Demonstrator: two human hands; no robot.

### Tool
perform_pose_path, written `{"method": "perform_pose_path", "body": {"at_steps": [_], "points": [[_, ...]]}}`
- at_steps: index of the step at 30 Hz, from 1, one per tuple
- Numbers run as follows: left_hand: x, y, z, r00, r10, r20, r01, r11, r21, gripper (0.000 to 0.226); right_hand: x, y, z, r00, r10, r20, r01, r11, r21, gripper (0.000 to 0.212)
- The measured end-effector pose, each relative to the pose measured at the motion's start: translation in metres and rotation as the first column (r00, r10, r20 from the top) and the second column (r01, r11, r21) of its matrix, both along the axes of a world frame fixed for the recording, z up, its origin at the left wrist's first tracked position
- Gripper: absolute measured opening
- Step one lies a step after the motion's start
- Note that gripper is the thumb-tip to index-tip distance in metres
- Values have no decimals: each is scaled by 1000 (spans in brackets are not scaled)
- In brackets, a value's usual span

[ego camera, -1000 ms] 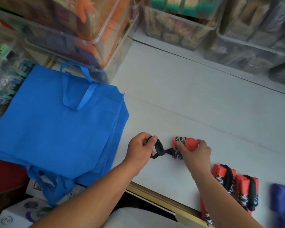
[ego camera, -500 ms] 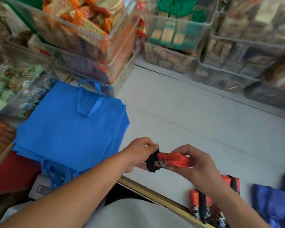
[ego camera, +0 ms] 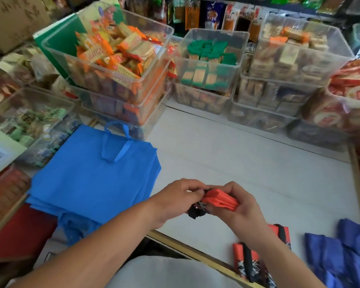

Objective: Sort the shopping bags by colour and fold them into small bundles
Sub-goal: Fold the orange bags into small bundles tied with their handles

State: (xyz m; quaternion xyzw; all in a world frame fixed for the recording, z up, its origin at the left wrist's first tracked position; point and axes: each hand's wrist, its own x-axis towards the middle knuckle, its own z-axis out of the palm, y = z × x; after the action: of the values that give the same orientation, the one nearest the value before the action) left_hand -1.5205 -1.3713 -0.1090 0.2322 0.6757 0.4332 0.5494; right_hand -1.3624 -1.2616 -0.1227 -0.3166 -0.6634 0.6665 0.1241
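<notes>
1. Red folded bag (ego camera: 220, 199) held just above the white counter (ego camera: 237, 163), between both hands; right hand (ego camera: 243, 206) curled round the pleated stack, gripping it.
2. Left hand (ego camera: 179, 198) pinches the black strap (ego camera: 195, 213) at the bundle's end; wrapping looks to be next.
3. Risk: pinch slips, strap goes slack; pleats would fan open.
4. Risk: right grip eases during the wrap; layers skew, bundle lopsided.
5. Finished red bundles (ego camera: 238, 256) lie at the counter's near edge, under the right forearm; a nudge could tip them off.
6. Blue bags (ego camera: 92, 179) stacked flat at left; dark blue bags (ego camera: 341, 256) at right.
</notes>
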Motion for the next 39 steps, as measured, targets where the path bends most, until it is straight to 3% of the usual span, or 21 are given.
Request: {"method": "perform_pose_path", "body": {"at_steps": [3,5,8,13,19,25,31,33,36,39], "points": [[-1,-6,-13,985,155,-75,-154,988,21,33,0,-5,-1,993,-92,71,90,996,24,25],[1,-12,-18,984,148,-99,-146,989,22,35,0,-5,-1,988,-136,72,135,991,16,26],[11,-16,-22,990,141,-2,-141,988,62,21,1,-5,-1,988,-142,64,143,990,-13,28],[17,-13,-25,974,217,-62,-213,974,78,9,-5,-8,6,980,-192,61,192,981,3,33],[18,-20,-31,985,125,-118,-132,990,-58,14,0,-6,9,986,-150,67,148,988,38,27],[16,-15,-21,959,278,-48,-280,959,-51,14,6,-4,2,992,-76,105,62,990,125,25],[35,-9,-14,953,198,-231,-202,979,6,14,4,-8,-3,986,-38,164,-10,959,284,21],[39,-7,-14,951,244,-191,-247,969,9,19,6,-7,-2,975,-17,220,-60,938,341,23],[38,-5,-9,949,296,-112,-299,954,-14,42,12,-7,1,974,-21,227,-52,949,311,26],[37,-4,-8,969,233,-80,-234,972,-13,50,19,-6,5,981,-10,191,-58,937,343,24]]}}
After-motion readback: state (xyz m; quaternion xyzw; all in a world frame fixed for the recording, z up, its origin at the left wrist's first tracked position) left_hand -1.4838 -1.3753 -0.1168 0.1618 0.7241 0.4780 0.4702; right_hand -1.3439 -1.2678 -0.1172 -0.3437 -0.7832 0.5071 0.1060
